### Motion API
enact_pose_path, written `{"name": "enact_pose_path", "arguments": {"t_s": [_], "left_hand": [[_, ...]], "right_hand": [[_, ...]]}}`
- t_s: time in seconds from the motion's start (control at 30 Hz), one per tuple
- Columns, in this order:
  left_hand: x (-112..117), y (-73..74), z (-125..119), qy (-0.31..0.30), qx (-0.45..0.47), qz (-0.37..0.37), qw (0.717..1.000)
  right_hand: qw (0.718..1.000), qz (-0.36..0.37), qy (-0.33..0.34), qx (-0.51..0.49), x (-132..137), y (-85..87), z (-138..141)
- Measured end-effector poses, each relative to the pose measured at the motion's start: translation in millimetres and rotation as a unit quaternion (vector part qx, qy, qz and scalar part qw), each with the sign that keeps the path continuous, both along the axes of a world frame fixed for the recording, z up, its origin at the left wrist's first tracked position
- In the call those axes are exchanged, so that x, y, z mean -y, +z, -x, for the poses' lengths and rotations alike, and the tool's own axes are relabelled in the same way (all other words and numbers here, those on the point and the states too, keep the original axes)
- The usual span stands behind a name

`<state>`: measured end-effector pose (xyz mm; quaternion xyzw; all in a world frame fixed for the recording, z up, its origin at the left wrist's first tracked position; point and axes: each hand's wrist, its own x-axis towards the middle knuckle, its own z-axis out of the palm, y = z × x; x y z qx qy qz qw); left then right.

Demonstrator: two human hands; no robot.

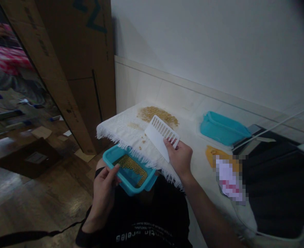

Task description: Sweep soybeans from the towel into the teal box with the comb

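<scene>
My left hand grips the near-left rim of a blue plastic tray, thumb over the edge. The tray is held at my lap, just below the fringed edge of a white cloth. Small round yellow-brown beans lie in it, with part of its floor showing. In my right hand is a white slotted plastic scraper, pinched by its slotted part and tilted over the cloth. Beyond it a heap of similar beans is spread on the cloth, with a few loose ones nearer the fringe.
A second blue tray stands on the right, near the wall. Beside it lie an orange packet and a black bag. A tall cardboard box rises at the left, with another person's leg beyond it.
</scene>
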<state>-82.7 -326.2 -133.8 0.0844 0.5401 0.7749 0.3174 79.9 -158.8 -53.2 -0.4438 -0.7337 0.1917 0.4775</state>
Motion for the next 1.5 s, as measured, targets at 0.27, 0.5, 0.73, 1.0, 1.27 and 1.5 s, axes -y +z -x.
{"name": "enact_pose_path", "arguments": {"t_s": [0.27, 0.5, 0.73, 1.0, 1.27, 1.5], "left_hand": [[-1, 3.8, -2, -0.001, 0.013, -0.002, 1.0], [0, 2.0, -1, -0.005, 0.006, -0.012, 1.0], [-1, -0.5, 1, 0.002, 0.01, 0.003, 1.0], [-4, -0.4, 18, 0.015, -0.009, -0.014, 1.0], [-6, 1.2, 24, 0.007, -0.011, -0.024, 1.0], [-6, 0.3, 33, 0.012, 0.003, -0.02, 1.0]], "right_hand": [[1.0, 0.003, 0.001, 0.01, 2, 1.0, 3], [0.999, 0.015, 0.029, 0.012, 2, 2.7, 4], [0.999, 0.033, 0.041, 0.002, 3, 0.9, 4], [0.997, 0.047, 0.053, -0.023, 5, -1.6, 12], [0.995, 0.066, 0.064, -0.05, 11, -5.0, 18], [0.993, 0.07, 0.074, -0.062, 14, -7.6, 26]]}}
